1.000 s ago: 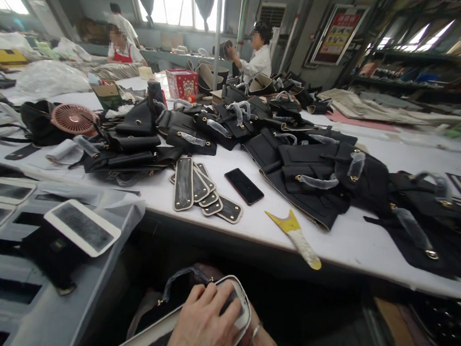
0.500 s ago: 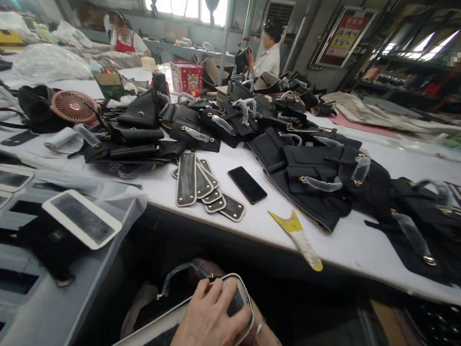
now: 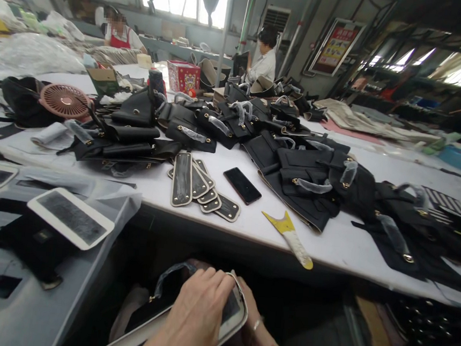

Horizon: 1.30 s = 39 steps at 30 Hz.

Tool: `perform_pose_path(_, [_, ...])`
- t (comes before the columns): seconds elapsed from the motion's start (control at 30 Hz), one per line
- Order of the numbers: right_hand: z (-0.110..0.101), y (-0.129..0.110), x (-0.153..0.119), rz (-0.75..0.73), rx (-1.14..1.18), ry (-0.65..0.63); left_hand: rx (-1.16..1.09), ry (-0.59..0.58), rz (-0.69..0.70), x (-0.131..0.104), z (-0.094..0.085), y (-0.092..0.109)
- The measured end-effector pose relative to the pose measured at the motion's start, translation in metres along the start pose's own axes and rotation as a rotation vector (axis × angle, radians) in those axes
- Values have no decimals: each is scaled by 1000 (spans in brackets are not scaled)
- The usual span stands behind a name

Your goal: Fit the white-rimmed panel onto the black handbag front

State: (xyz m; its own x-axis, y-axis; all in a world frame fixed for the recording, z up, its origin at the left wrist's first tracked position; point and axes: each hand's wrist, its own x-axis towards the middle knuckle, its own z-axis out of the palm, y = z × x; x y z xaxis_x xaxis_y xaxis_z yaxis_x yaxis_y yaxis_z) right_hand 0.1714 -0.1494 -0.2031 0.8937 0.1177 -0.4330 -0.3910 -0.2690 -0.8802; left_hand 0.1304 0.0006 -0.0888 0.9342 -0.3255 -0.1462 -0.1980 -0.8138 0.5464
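A black handbag [image 3: 153, 322] with a pale rim rests tilted at my lap, its end panel turned up toward me. Its handle [image 3: 173, 275], wrapped in clear plastic, stands out on the far left side. My left hand [image 3: 203, 305] lies across the panel, its fingers bent over the far rim. On the right, my right hand [image 3: 247, 298], with a band at the wrist, grips the bag's end corner from outside; most of its fingers are hidden behind the rim. Beyond, on the white table [image 3: 194, 223], lie a stack of dark pale-edged base panels [image 3: 203, 187] and a phone [image 3: 242, 185].
A yellow-and-white forked tool [image 3: 287, 237] lies near the table edge. Black bags [image 3: 307, 174] with wrapped handles cover much of the table. At left, a loose panel [image 3: 71, 218] sits over black material on a grey rack [image 3: 79, 289]. A pink fan [image 3: 66, 100] and two people are farther back.
My left hand has turned and its fingers have bent further over the bag's far rim. My right hand has come up at the rim's outer side. The view has shifted slightly right.
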Motion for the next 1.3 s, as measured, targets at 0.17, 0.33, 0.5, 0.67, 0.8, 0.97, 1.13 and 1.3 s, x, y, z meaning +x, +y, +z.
perform_pose_path(0.17, [-31,-29,-38,-79,-73,-18,-240,80,-89,18,-14,-15])
perform_pose_path(0.33, [-41,-51,-64,-287,-399,-43,-376,-13,-60,37,-13,-33])
perform_pose_path(0.5, [-36,-48,-62,-322,-418,-33,-443,-115,-80,49,-8,-43])
perform_pose_path(0.67, [-27,-45,-63,-329,-350,66,-525,-193,-129,52,-3,-49])
perform_pose_path(0.8, [-22,-42,-66,-340,-312,126,-554,-163,-111,50,-2,-49])
perform_pose_path(0.97, [-20,-45,-66,-328,-286,100,-607,-200,-28,53,0,-50])
perform_pose_path(1.13, [-19,-45,-66,-360,-288,90,-654,-239,0,51,-3,-52])
perform_pose_path(1.3, [-18,-41,-66,-418,-288,104,-669,-215,31,46,-6,-49])
